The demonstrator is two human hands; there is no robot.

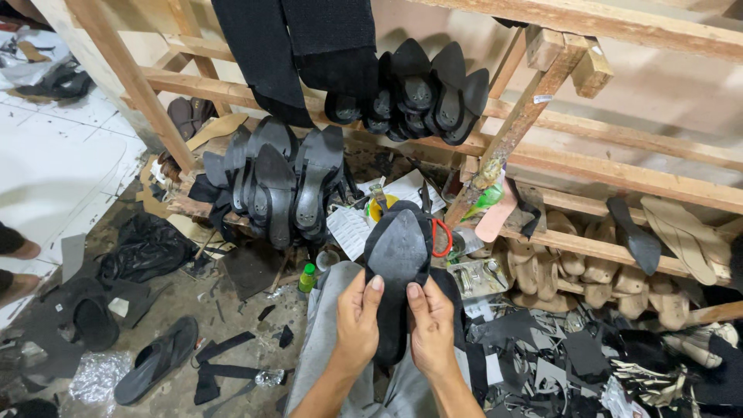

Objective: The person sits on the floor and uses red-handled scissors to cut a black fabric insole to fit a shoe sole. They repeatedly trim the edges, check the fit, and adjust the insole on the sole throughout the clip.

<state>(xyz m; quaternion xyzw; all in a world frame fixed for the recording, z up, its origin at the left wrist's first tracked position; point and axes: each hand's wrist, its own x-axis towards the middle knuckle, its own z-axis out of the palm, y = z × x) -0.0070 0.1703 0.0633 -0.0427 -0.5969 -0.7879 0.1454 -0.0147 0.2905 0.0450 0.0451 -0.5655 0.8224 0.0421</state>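
Observation:
A black shoe sole with black upper material wrapped round its edge [398, 263] stands upright in front of me, bottom side facing me. My left hand [357, 321] grips its lower left side, thumb pressed on the sole. On the lower right side my right hand [432, 325] holds it the same way, thumb on the sole. Both hands rest above my grey trouser legs [329, 348].
Black heeled shoes [279, 182] lean in a row on a wooden rack [542, 116], more [422, 89] on the rail above. Tan insoles [588, 271] stack at right, red-handled scissors [443, 236] behind the sole. A black sandal [159, 360], scraps and a person's feet [15, 267] lie left.

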